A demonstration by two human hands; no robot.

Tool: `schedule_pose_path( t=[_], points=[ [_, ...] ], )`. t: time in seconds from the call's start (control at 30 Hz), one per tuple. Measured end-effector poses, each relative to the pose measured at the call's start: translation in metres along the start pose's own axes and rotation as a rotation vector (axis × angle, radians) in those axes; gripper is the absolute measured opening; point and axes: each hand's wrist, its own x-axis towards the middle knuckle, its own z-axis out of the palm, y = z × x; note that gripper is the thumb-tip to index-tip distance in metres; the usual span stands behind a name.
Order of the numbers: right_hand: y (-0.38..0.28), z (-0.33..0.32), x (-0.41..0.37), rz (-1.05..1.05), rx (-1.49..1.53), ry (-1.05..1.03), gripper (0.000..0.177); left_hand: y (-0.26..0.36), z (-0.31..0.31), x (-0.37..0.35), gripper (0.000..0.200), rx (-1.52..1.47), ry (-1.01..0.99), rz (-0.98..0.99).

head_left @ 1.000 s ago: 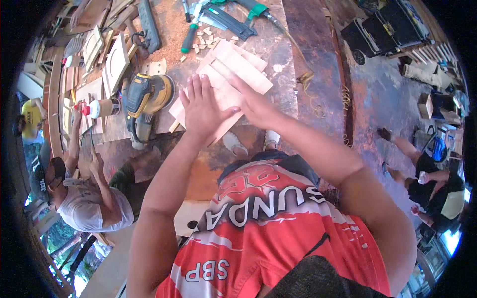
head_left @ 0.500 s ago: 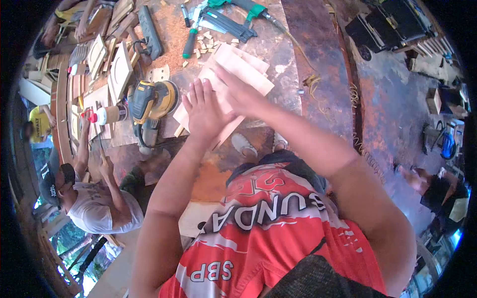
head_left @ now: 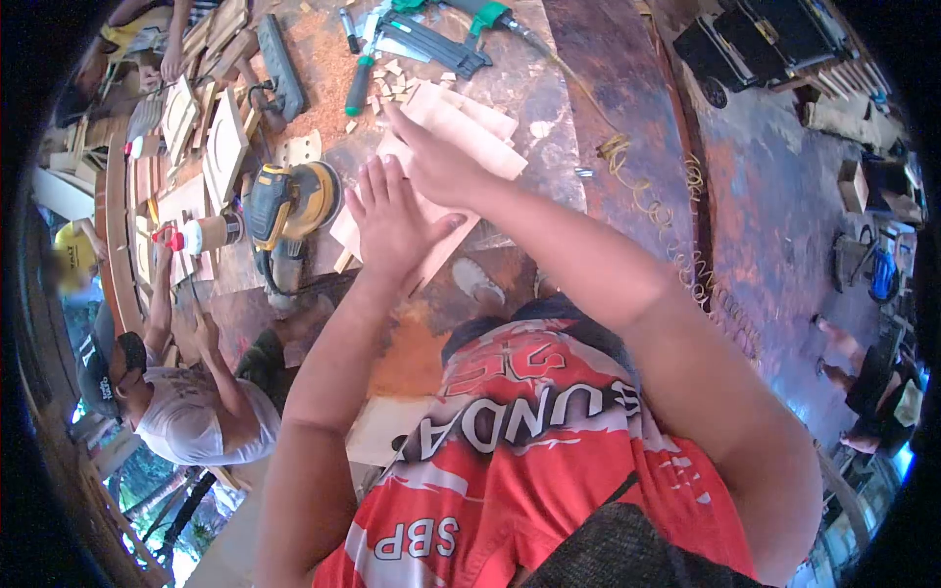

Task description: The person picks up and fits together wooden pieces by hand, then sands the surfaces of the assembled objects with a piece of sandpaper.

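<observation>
A stack of pale flat wooden boards (head_left: 475, 132) lies at the near edge of the workbench, its pieces slightly out of line. My left hand (head_left: 394, 223) rests flat on the boards, fingers stretched and thumb spread out to the right. Just beyond it my right hand (head_left: 441, 169) lies across the top board with its fingers extended toward the far left. Neither hand grips anything. Both palms face down and hide part of the wood. Left of my left hand sits a yellow and black sander (head_left: 284, 206).
A green-handled tool (head_left: 360, 83), small wood blocks (head_left: 392, 83) and a nail gun (head_left: 441, 44) lie beyond the boards. A power strip (head_left: 281, 69) is farther left. A co-worker (head_left: 201, 412) holds a red-capped bottle (head_left: 201, 235). A coiled hose (head_left: 642, 196) runs right.
My right hand has slid toward the far left across the top board. The thumb of my left hand stands farther out. The whole view has shifted slightly.
</observation>
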Motion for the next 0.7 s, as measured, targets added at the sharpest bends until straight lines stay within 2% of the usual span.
schedule_pose_path(
  t=[0.07,0.13,0.2,0.3,0.4,0.43,0.47,0.5,0.57,0.6,0.67,0.7],
  points=[
    [0.031,0.007,-0.022,-0.290,-0.115,0.177,0.071,-0.003,0.003,0.003,0.122,0.023,0.006,-0.012],
    [0.026,0.005,-0.019,-0.363,-0.024,0.203,0.071,-0.005,0.004,0.005,0.123,0.021,-0.004,-0.007],
    [0.003,0.002,0.006,-0.150,0.050,0.049,0.071,-0.001,0.000,0.003,0.122,0.031,-0.032,-0.008],
    [0.003,0.009,0.032,-0.133,-0.003,0.055,0.068,-0.003,0.006,0.002,0.122,0.045,-0.039,-0.034],
    [0.019,0.001,-0.040,-0.189,-0.013,0.122,0.066,-0.004,0.006,0.003,0.125,0.023,-0.023,-0.027],
    [0.022,-0.004,-0.081,-0.221,-0.123,0.174,0.066,-0.003,0.003,0.002,0.125,0.029,-0.025,-0.029],
    [0.004,-0.025,-0.123,-0.026,-0.011,0.019,0.068,0.002,-0.001,0.004,0.125,0.008,-0.030,-0.052],
    [0.028,-0.026,-0.157,0.088,-0.013,-0.026,0.070,0.004,-0.003,0.005,0.125,-0.013,-0.035,-0.072],
    [0.041,-0.037,-0.215,-0.024,-0.079,0.056,0.071,0.004,-0.001,0.004,0.125,-0.010,-0.028,-0.064],
    [0.043,-0.042,-0.221,-0.031,-0.073,0.054,0.071,0.004,-0.001,0.004,0.124,-0.012,-0.015,-0.061],
    [0.035,-0.053,-0.231,0.067,-0.033,0.164,0.070,0.005,-0.002,0.004,0.124,0.000,-0.043,-0.073],
    [0.024,-0.058,-0.230,0.140,0.012,0.146,0.066,0.006,-0.003,0.005,0.124,0.003,-0.063,-0.085]
  ],
)
